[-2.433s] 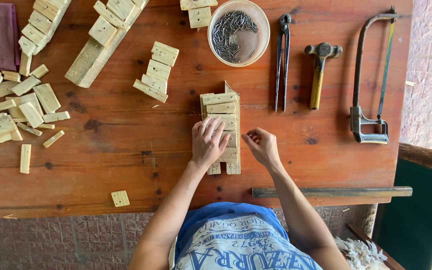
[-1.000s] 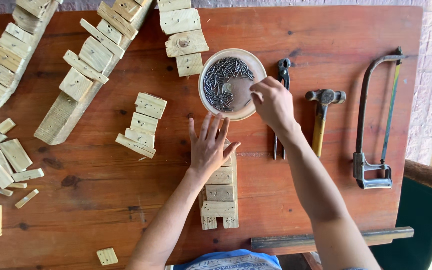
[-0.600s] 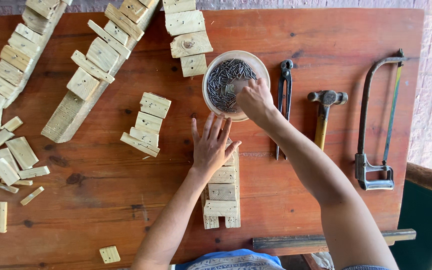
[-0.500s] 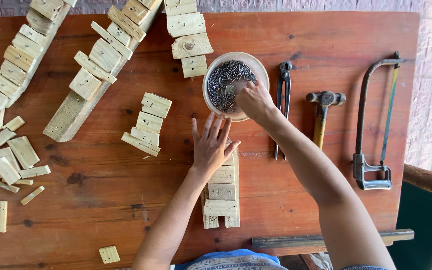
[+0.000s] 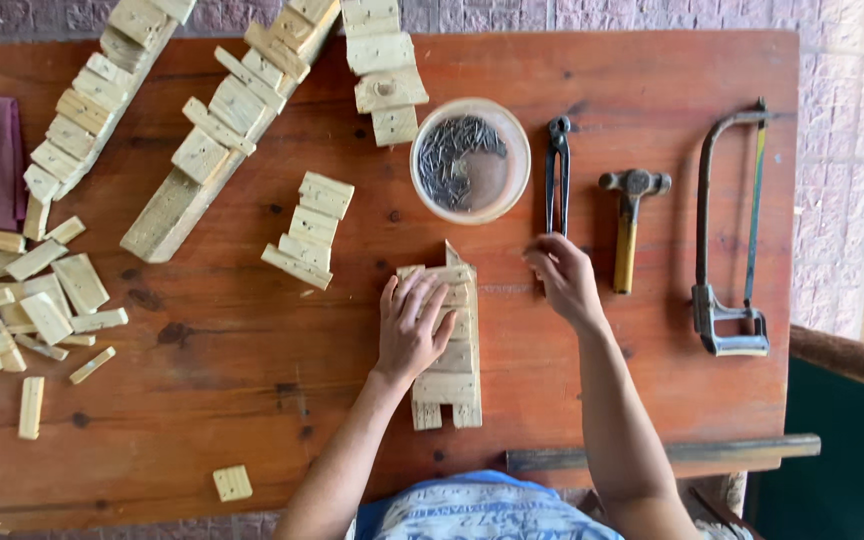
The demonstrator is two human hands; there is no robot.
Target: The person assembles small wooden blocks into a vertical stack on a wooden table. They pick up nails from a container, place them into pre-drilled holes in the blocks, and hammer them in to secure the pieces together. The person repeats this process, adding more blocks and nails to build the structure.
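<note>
Our left hand [image 5: 412, 330] lay flat, fingers spread, pressing down on the pale slatted wooden piece [image 5: 449, 375] that stood near the front edge of the reddish-brown wooden table [image 5: 552, 400]; it gripped nothing, only held the piece steady. Our right hand [image 5: 564, 280] hovered at three o'clock of that piece, just beside its upper end, fingers curled loosely inward; whether anything small sat between the fingertips, we could not tell. At twelve o'clock of the wooden piece stood a round pale bowl of dark nails [image 5: 470, 160]. Black iron pincers [image 5: 558, 175] lay at twelve o'clock of the right hand, and a hammer with a yellow wooden handle [image 5: 630, 230] lay just at its two o'clock. Well to the three o'clock side lay a metal-framed hacksaw [image 5: 727, 235]. At ten o'clock of the left hand sat a short stack of cut wooden blocks [image 5: 309, 230]; farther toward nine o'clock a scatter of loose offcuts [image 5: 32, 310] covered the table's edge. One small block [image 5: 232, 483] lay alone at seven o'clock.
</note>
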